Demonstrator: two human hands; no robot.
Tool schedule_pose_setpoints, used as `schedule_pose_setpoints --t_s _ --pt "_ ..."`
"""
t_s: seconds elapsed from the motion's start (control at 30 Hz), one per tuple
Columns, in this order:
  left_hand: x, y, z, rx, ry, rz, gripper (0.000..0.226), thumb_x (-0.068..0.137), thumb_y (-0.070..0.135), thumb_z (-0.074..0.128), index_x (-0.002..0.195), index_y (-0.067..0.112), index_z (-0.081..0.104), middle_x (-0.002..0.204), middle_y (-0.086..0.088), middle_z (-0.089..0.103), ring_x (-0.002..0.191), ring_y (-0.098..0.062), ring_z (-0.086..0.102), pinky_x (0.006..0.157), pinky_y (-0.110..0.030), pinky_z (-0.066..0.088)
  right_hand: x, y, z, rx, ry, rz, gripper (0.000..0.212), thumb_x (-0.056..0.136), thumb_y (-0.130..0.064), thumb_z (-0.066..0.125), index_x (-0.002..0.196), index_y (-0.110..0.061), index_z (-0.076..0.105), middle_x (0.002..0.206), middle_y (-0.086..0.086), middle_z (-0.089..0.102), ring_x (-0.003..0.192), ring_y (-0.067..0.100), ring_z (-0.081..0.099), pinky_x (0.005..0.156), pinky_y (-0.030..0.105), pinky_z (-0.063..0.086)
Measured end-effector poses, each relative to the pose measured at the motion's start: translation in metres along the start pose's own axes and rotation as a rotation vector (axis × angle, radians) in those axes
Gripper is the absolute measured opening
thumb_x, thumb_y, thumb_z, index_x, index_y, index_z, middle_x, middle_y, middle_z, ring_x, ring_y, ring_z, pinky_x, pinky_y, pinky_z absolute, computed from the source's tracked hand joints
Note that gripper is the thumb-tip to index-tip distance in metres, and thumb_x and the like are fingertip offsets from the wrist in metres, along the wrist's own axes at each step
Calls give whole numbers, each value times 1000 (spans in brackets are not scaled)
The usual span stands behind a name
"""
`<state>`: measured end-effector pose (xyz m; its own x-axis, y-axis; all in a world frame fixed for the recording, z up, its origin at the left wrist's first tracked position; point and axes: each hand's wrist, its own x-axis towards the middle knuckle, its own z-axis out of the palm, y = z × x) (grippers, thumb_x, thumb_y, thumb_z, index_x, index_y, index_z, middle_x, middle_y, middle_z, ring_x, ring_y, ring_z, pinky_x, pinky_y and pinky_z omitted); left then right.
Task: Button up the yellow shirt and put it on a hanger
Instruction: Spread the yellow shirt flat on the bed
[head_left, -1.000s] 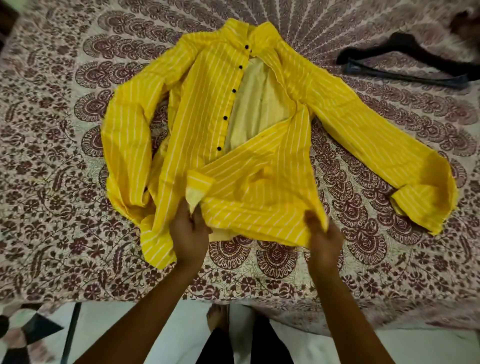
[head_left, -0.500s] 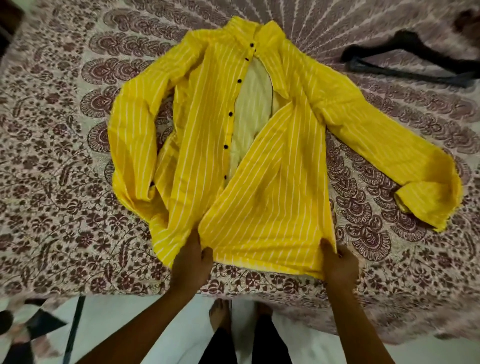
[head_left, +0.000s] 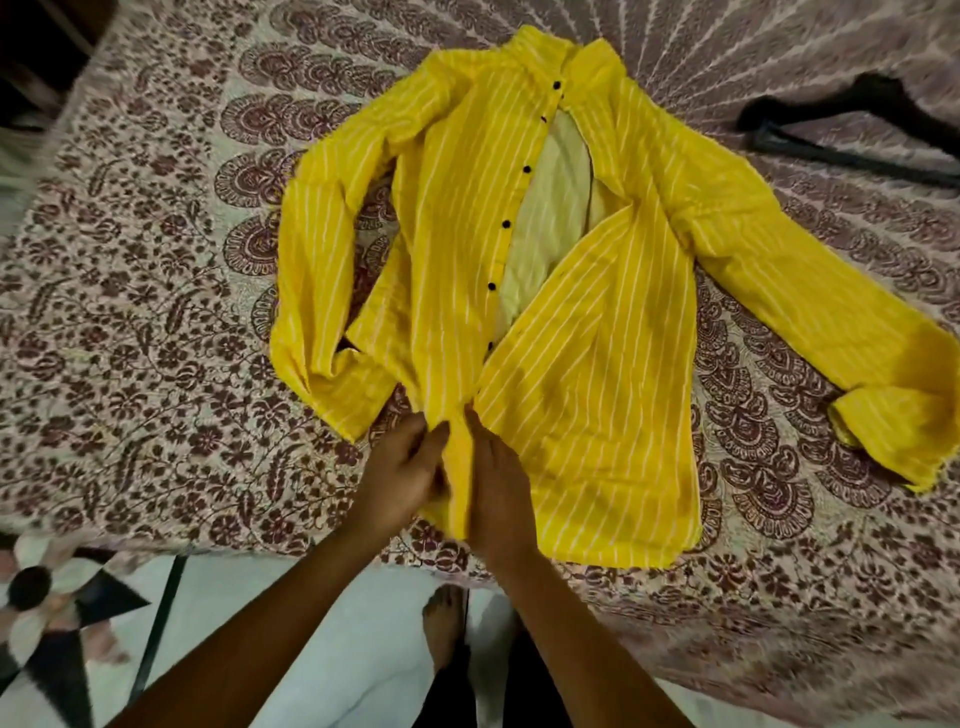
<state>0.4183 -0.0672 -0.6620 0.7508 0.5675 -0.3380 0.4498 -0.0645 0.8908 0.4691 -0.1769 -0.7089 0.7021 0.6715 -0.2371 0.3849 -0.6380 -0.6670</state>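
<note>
Yellow shirt (head_left: 597, 415): lies spread front-up on the patterned bed cover (head_left: 156, 312), fills the middle of the view, hem toward 6 o'clock, collar toward 12.

At 6 o'clock, lowest in view: a bare foot (head_left: 444, 629) on the pale floor (head_left: 322, 675), between two forearms.

Just beyond, at the hem: left hand (head_left: 400, 478) and right hand (head_left: 498, 499) side by side, a narrow strip of yellow cloth between them.

Left hand: fingers curled, pinches the edge of the button-side front.

Right hand: knuckles up, grips the edge of the other front, fingertips hidden by cloth.

Fronts: meet at the hands, gape apart farther up, show the pale inside.

Black buttons (head_left: 492, 285): run in a row from the centre toward 12 o'clock, all undone.

Sleeves: one doubles back on itself at 9 o'clock; the other stretches out to 3 o'clock, cuff folded over.

Black hanger (head_left: 841, 130): lies at 2 o'clock on the bed cover, apart from the shirt.
</note>
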Motion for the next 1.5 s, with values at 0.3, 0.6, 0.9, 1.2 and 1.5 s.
schedule_pose_setpoints --t_s 0.3,0.6,0.9,1.2,1.5 --pt "29 -37 -4 557 -55 166 86 75 46 66 144 14 24 144 -15 34 132 -28 31 106 -37 33 24 -22 -57 663 338 426 27 93 -33 52 105 -13 65 106 9 64 103 17 53 95 22 35" --pt "33 -15 -36 52 178 236 24 79 1 66 96 12 54 74 6 57 62 10 55 54 -5 41 3 19 -64 627 440 329 29 72 -37 61 100 -29 67 98 -1 70 92 16 61 92 39 49" --pt "-38 -84 -104 416 25 224 30 62 42 75 67 33 47 73 18 59 65 2 56 53 -16 39 -8 -12 -29 471 139 -81 47 84 -33 43 130 -27 44 112 -3 63 94 1 57 79 13 47" --pt "-28 -88 -103 326 106 161 49 76 13 66 116 37 50 104 22 59 94 -1 59 71 -18 47 -42 38 -28 315 841 584 43 81 -23 69 117 0 59 106 25 60 97 38 60 81 43 51" --pt "-14 -56 -84 -50 239 105 17 64 11 56 70 20 43 61 22 59 54 8 49 50 -8 37 -47 86 -88 656 533 699 19 88 -9 61 70 -13 60 61 5 54 50 15 48 50 26 40"
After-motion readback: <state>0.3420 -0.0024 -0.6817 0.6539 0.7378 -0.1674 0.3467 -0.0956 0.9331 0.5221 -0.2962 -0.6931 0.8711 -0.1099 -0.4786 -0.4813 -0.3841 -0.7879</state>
